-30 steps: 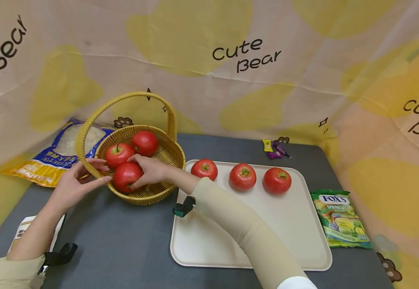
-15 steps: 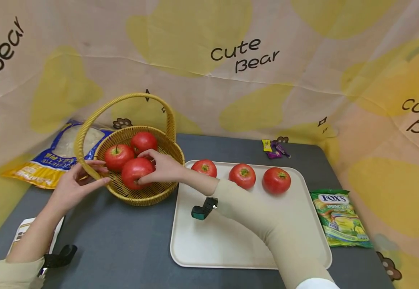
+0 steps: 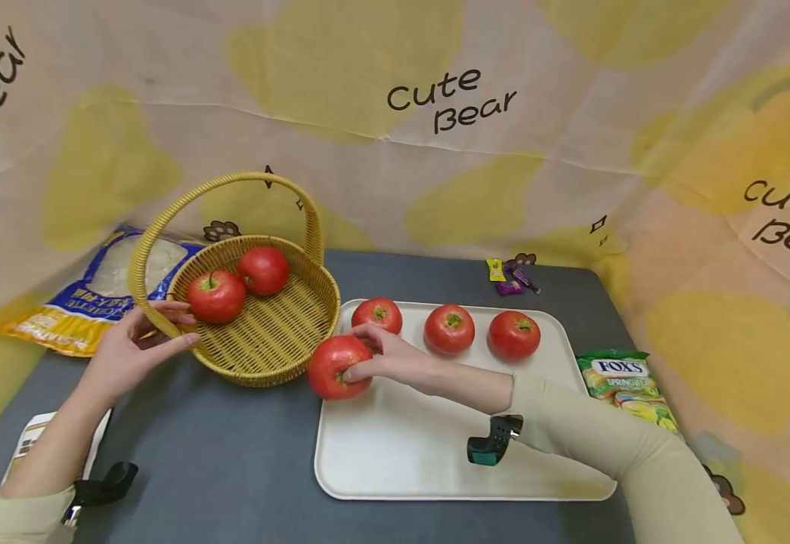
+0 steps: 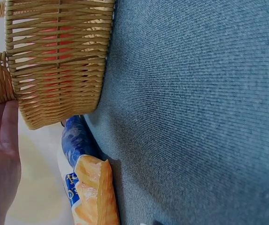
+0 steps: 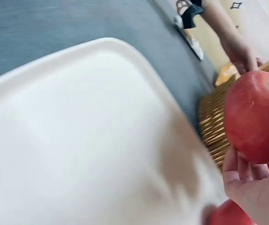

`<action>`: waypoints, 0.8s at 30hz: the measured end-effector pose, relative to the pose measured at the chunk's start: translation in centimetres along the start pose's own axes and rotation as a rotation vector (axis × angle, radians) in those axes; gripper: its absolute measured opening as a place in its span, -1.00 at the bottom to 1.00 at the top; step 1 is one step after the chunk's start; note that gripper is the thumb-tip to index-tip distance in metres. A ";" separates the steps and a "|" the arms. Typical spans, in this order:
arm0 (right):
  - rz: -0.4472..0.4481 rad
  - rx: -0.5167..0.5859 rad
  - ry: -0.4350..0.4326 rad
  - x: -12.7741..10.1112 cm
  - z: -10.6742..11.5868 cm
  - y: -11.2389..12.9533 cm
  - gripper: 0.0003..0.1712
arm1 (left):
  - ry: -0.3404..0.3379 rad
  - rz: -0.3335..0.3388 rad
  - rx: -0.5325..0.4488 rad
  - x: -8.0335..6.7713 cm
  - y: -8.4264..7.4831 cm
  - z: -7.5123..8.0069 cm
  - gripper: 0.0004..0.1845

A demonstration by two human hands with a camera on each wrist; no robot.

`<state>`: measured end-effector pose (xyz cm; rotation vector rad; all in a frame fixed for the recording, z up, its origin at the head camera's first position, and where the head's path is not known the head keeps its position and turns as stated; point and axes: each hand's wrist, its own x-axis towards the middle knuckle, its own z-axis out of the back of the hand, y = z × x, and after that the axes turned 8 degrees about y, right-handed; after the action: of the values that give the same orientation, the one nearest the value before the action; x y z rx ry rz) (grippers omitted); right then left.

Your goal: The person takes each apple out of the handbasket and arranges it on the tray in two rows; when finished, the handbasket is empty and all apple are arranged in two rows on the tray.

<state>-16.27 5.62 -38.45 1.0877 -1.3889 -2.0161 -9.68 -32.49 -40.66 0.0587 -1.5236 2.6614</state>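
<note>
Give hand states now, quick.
Left hand: holds the basket rim at the handle base.
Right hand: grips an apple at the tray edge.

I see a woven wicker basket [image 3: 268,344], rough. Tray [image 3: 408,461], lower centre: smooth matt plastic. Apple [image 3: 336,366] skin glossy; table [image 4: 204,112] cloth-textured.

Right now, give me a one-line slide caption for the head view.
Right hand carries a red apple over the white tray's near-left edge while the left hand holds the wicker basket's handle.
</note>
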 end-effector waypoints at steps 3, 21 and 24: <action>-0.058 -0.001 -0.009 -1.5 0.3 -1.8 -0.30 | 0.001 0.007 -0.001 0.0 0.0 0.0 -0.49; -0.146 -0.131 -0.018 -3.6 0.4 -5.8 -0.47 | -0.002 0.015 0.001 0.1 -0.1 0.1 -0.48; -0.147 -0.141 -0.017 -3.5 0.3 -6.0 -0.49 | -0.003 0.005 -0.002 0.1 -0.1 0.1 -0.48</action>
<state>-14.11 10.68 -42.71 1.1412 -1.1852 -2.1946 -9.75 -32.51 -40.57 0.0583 -1.5297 2.6642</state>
